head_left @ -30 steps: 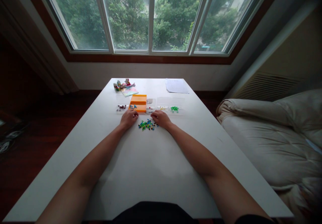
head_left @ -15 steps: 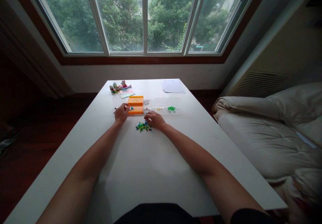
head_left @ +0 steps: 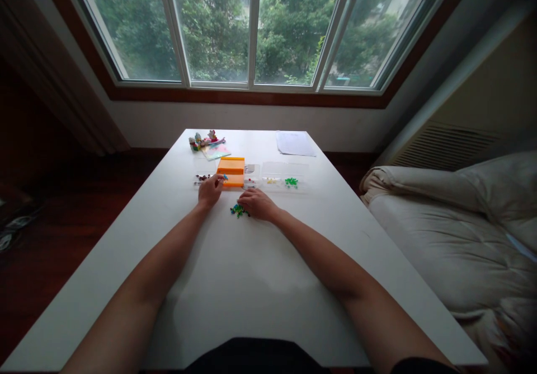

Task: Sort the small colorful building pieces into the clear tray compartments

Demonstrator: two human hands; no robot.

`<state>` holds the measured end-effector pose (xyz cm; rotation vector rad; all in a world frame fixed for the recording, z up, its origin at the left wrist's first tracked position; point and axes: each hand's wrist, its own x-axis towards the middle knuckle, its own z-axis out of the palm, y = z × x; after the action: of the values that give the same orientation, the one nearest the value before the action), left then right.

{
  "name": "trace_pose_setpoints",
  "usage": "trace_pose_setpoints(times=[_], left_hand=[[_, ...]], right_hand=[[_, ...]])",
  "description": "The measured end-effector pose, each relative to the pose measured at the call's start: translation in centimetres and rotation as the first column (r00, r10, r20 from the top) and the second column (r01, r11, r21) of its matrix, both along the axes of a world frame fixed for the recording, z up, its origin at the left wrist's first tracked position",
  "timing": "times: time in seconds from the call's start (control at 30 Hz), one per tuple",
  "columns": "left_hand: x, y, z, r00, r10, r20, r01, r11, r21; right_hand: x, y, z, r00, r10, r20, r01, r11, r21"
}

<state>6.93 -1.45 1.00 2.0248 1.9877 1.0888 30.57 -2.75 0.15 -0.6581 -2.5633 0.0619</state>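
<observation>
My left hand [head_left: 210,191] is at the near left corner of an orange open case [head_left: 231,165], thumb and fingertips pinched together. Small blue pieces [head_left: 225,177] lie in the case's near half by those fingertips. A loose pile of tiny green, blue, yellow and dark pieces [head_left: 237,211] rests on the table in front of the case. Over the pile's right side, my right hand [head_left: 257,203] is palm down, its fingers bent and drawn together at the pieces. What either hand holds, if anything, is too small to make out.
Right of the orange case, a clear plastic box [head_left: 281,168] holds yellowish pieces [head_left: 271,181] and green pieces [head_left: 291,182]. Dark reddish pieces [head_left: 203,178] lie left of it. Small figurines [head_left: 204,140] and paper sheets [head_left: 296,143] sit farther back on the white table [head_left: 251,284].
My right hand has moved a little left and closer over the pile, covering more of it. My left hand stays by the orange case. The whole view has shifted slightly.
</observation>
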Motion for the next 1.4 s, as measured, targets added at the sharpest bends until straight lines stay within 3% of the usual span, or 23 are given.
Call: trace_pose_setpoints(times=[0.5, 0.93, 1.4], left_hand=[[-0.27, 0.19, -0.55, 0.999, -0.047, -0.015, 0.047, 0.999, 0.006], [-0.16, 0.0, -0.23, 0.999, -0.053, -0.006, 0.052, 0.998, -0.044], [-0.22, 0.26, -0.67, 0.997, -0.08, -0.01, 0.08, 0.996, -0.043]], right_hand=[[0.67, 0.45, -0.14, 0.998, -0.042, -0.046, 0.04, 0.998, -0.051], [0.59, 0.02, 0.5, 0.998, 0.043, -0.049, -0.048, 0.994, -0.095], [0.5, 0.21, -0.12, 1.0, 0.007, -0.013, -0.008, 0.999, -0.041]])
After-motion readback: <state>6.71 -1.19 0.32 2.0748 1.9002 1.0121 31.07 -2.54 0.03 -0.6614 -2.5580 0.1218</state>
